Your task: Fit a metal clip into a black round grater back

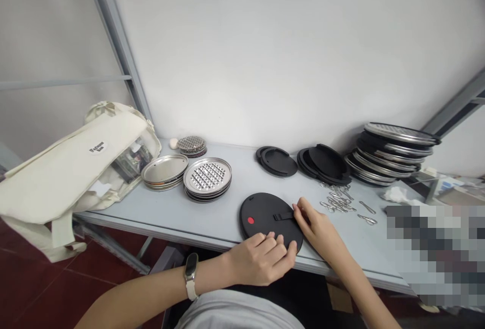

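1 round black lid [265,215], red dot [250,220]

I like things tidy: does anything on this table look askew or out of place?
Yes. The stack of black-rimmed grater discs at the right leans sideways, its layers slid apart. Loose metal clips lie scattered, and the cream tote bag slumps over the table's left edge.

A pale grey table [212,218] stands against a white wall [288,46], above dark red floor [34,288].
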